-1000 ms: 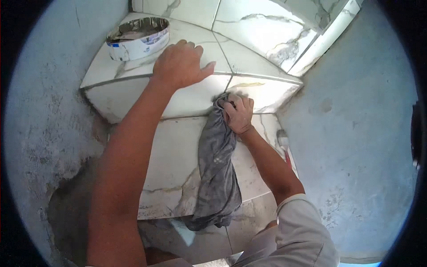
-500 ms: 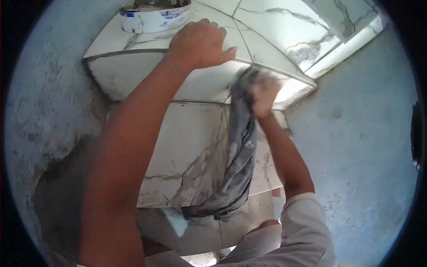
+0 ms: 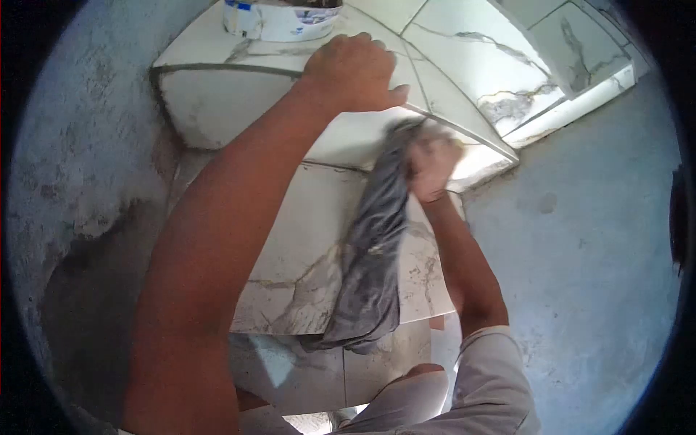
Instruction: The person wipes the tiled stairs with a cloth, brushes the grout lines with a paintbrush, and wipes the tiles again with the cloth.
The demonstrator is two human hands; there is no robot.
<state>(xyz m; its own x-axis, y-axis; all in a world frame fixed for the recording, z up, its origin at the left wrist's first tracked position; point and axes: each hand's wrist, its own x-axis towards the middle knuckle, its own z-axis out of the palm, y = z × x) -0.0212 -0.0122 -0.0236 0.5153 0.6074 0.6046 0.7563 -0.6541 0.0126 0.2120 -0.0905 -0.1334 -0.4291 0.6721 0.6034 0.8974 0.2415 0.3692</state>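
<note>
Gripping the top end of a gray cloth (image 3: pixel 373 239) in a closed, kinda blurry right hand (image 3: pixel 433 159), right by the front face of the upper step (image 3: pixel 225 109), and letting the rest trail down over the lower tiles (image 3: pixel 297 232) below that step. Resting a half-curled left hand (image 3: pixel 348 72), thumb out and gripping nothing visible, at the upper step's front edge, near a white tub (image 3: pixel 279 23) on top of it.

My view cuts off the top of a white tub (image 3: pixel 281 23) near the blotched left wall (image 3: pixel 90 138). Low on that wall I see a dark patch (image 3: pixel 98 304). The right wall (image 3: pixel 580 239) is blue, with a faint round spot (image 3: pixel 547 203).
</note>
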